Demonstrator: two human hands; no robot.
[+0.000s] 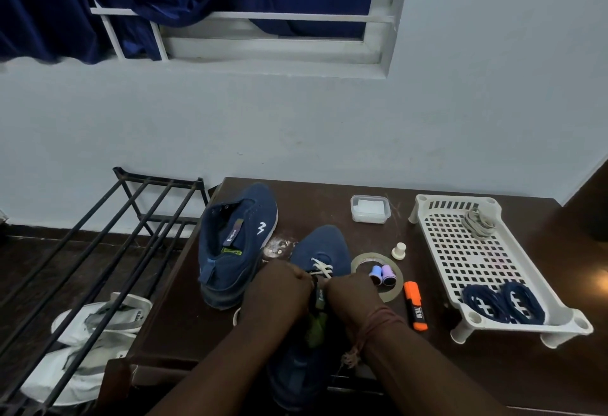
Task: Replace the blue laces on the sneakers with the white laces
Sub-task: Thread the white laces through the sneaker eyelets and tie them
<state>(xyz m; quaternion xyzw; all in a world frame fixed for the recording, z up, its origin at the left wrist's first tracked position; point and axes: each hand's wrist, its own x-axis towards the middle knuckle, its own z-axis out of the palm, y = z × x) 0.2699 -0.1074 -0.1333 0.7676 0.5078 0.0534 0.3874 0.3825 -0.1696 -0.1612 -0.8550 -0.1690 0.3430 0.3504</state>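
Now both hands, left and right, grip clamped on the white lace, thread the near blue fabric sneaker; next, pull through higher eyelets.

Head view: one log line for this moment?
step: lacing near sneaker | white lace: partly threaded | hands: left, right on lace | far sneaker: unlaced | blue laces: in tray

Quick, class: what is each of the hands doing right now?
Left hand: fingers curled, pinching the white lace at the near sneaker.
Right hand: fingers curled at the same lace, apparently gripping it.
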